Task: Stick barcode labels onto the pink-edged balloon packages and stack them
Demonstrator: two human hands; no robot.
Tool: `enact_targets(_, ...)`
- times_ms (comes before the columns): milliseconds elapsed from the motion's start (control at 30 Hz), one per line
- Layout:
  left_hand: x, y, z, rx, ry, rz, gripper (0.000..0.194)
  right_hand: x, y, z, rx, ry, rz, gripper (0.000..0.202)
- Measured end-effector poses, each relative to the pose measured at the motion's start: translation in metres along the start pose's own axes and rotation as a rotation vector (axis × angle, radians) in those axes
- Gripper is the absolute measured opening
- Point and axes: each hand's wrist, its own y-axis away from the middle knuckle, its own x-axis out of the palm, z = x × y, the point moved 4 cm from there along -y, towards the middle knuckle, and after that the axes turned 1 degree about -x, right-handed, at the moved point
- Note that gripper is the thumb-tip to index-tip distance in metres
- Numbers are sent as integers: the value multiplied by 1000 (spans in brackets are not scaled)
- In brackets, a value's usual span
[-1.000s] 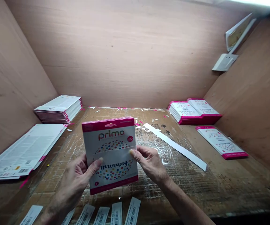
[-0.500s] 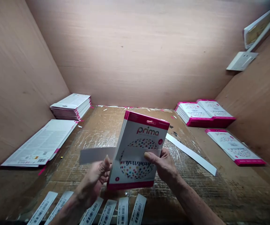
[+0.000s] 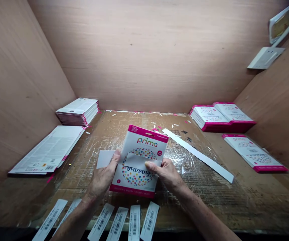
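Upright over the table, a stack of balloon packets (image 3: 136, 179) faces me, white with pink bands and the word "prima". My left hand (image 3: 104, 177) grips the left edge, thumb on the front. My right hand (image 3: 168, 172) holds the right edge, its thumb pressing a white paper strip (image 3: 135, 160) flat across the front. Another part of the strip sticks out to the left behind my left thumb. The fingers of both hands behind the packets are hidden. A second, loose white strip (image 3: 199, 155) lies on the table to the right.
Several barcode labels (image 3: 134, 222) line the front edge. Stacked packets (image 3: 78, 110) and overlapping face-down packets (image 3: 49, 150) lie left; more packet stacks (image 3: 217, 117) and a nearer pile (image 3: 255, 154) lie right. Wooden walls enclose the cardboard-covered table (image 3: 104, 134). A switch plate (image 3: 266, 57) is on the right wall.
My left hand has closed on the left edge of the packets, its thumb now on the front. The stack has shifted slightly left, and less of the strip sticks out at the left.
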Motion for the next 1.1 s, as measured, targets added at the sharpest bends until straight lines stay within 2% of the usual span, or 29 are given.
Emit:
enact_targets(67, 4, 4, -7, 99, -196, 86, 50, -1, -2, -2, -24, -7, -24, 39)
enact_targets(100, 8, 8, -12, 167, -218, 163, 57, -3, -2, -2, -43, -8, -48, 38)
enact_targets(167, 13, 16, -21, 238, -56, 353, 77, -7, -3, 0, -80, 2, -91, 36)
enact_targets(233, 14, 19, -25, 148, 180, 480, 91, -10, -2, 6, -108, 7, -112, 34)
enact_targets(267, 14, 18, -25, 80, 247, 504, 90, -11, -1, 9, -119, 9, -115, 33)
enact_targets(333, 14, 11, -24, 19, 258, 448, 68, -11, 2, 14, -135, 16, -115, 30)
enact_targets(400, 14, 2, -22, 60, 202, 334, 38, -9, 5, 17, -156, -7, -109, 29)
enact_targets(433, 15, -1, -21, 82, 183, 308, 33, -8, 7, 17, -158, -20, -102, 29)
enact_targets(500, 21, -4, -17, 72, 142, 372, 34, -8, 11, 14, -147, -31, -96, 30)
enact_targets(567, 27, -3, -12, 0, 89, 516, 37, -8, 14, 12, -115, -7, -83, 30)
enact_targets(633, 28, 0, -10, -78, 51, 653, 41, -10, 16, 11, -96, 15, -45, 31)
enact_targets(700, 26, 4, -10, -119, 54, 723, 41, -11, 16, 13, -96, 30, 25, 32)
enact_targets(833, 24, 8, -11, -116, 75, 682, 37, -12, 12, 15, -71, 38, 129, 35)
enact_targets(1000, 29, 9, -8, -135, 70, 576, 34, -9, 13, 14, -13, 4, 134, 36)
enact_targets(1100, 29, 11, -9, -205, 81, 623, 34, -7, 17, 17, 6, -15, 184, 36)
